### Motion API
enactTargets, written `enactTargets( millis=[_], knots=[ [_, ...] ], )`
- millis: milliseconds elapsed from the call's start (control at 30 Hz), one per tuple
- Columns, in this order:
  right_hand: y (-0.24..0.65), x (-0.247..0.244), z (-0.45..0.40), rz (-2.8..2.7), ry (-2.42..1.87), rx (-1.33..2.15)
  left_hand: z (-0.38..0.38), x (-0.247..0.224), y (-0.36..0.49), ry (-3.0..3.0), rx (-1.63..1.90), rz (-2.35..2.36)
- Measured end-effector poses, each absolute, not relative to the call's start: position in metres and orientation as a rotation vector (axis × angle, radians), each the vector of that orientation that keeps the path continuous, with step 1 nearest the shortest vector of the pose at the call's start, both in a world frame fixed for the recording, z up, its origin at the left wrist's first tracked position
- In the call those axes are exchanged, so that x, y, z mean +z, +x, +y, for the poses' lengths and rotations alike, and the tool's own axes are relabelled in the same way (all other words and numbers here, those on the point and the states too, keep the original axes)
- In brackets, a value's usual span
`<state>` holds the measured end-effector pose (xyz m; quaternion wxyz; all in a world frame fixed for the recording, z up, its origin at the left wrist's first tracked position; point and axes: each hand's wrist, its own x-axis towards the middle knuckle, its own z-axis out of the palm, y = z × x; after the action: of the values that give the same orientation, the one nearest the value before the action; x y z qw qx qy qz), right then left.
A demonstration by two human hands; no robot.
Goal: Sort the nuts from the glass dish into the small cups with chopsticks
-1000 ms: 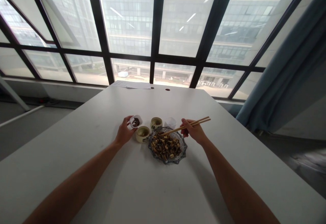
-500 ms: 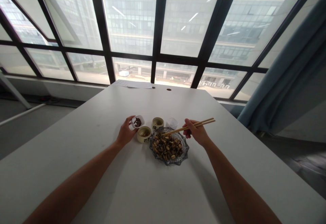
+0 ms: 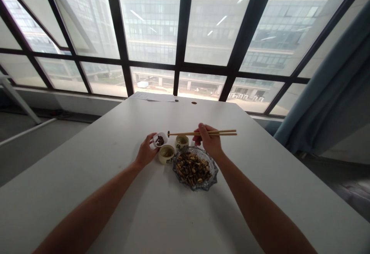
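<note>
My left hand [image 3: 146, 150] holds a small white cup [image 3: 163, 136] tilted, with some dark pieces inside. In my right hand [image 3: 208, 138] is a pair of wooden chopsticks [image 3: 225, 132]; their tips pinch a small dark piece [image 3: 169, 133] at the white cup's right rim. Below my right hand sits a scalloped glass bowl [image 3: 213, 175] filled with mixed seeds and nuts [image 3: 193, 168]. Two beige cups with dark characters, a nearer one [image 3: 167, 160] and a farther one [image 3: 181, 146], stand between the white cup and the bowl.
The white table [image 3: 162, 219] runs toward large windows. Papers [image 3: 156, 97] lie at its far edge, near a round hole [image 3: 194, 103]. A blue curtain [image 3: 323, 80] hangs at the right, and a white metal frame [image 3: 21, 100] stands at the left.
My right hand has moved left and away from me, bringing the chopstick tips from the bowl to the white cup with a dark piece between them. The view has shifted slightly.
</note>
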<state>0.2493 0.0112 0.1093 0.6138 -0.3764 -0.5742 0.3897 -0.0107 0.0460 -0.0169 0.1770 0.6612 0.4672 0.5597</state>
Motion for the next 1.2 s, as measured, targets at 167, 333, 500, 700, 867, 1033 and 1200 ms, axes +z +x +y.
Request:
enactTargets(
  millis=[167, 333, 500, 700, 867, 1033, 1200],
  knots=[
    [0.213, 0.098, 0.033, -1.538, -0.92, 0.99, 0.044, -0.015, -0.01, 1.836, 1.573, 1.328],
    [0.243, 0.096, 0.032, -1.432, -0.954, 0.932, 0.045, -0.016, -0.009, 1.821, 1.556, 1.328],
    [0.293, 0.098, 0.013, -1.419, -1.032, 0.891, 0.048, -0.019, -0.01, 1.805, 1.494, 1.348],
    [0.306, 0.081, 0.005, -1.544, -1.071, 0.997, 0.05, -0.022, -0.014, 1.832, 1.359, 1.506],
    [0.298, 0.075, 0.003, -1.596, -1.059, 1.033, 0.051, -0.024, -0.016, 1.874, 1.295, 1.554],
    [0.305, 0.073, 0.006, -1.465, -1.072, 1.008, 0.053, -0.025, -0.018, 1.945, 1.396, 1.537],
    [0.322, 0.067, 0.017, -1.297, -1.083, 0.987, 0.051, -0.025, -0.02, 1.981, 1.429, 1.549]
  ],
)
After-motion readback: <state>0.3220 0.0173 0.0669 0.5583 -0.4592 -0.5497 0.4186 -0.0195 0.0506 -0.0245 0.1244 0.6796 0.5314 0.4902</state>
